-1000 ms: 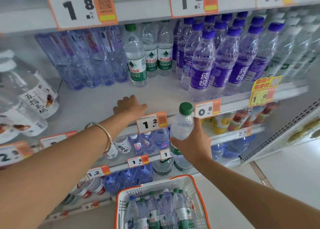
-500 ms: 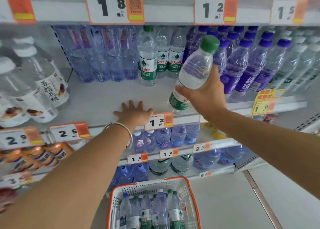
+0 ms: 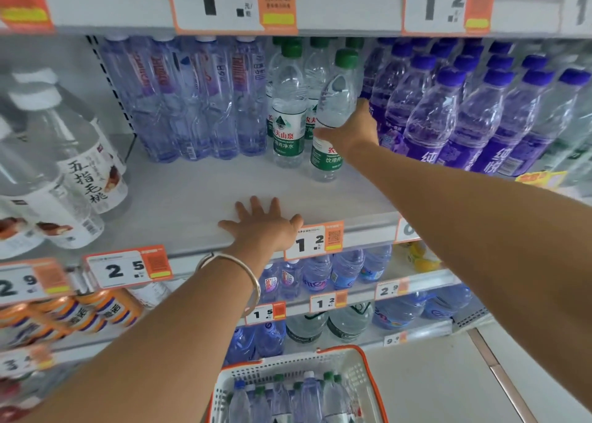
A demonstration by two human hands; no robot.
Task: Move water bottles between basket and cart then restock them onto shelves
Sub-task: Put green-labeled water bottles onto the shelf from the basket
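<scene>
Right hand [image 3: 350, 133] clamped round slightly tilted clear plastic green-capped water bottle [image 3: 334, 102] at 12 o'clock, left hand [image 3: 262, 227] flat, fingers spread, on white shelf [image 3: 179, 195], orange-rimmed white basket [image 3: 354, 371] at 6 o'clock

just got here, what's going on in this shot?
A person is restocking water. The right hand grips a green-capped bottle, slightly tilted, setting it on the shelf beside the matching bottles. The left hand rests flat on the shelf's front edge. The basket below holds more bottles.
</scene>
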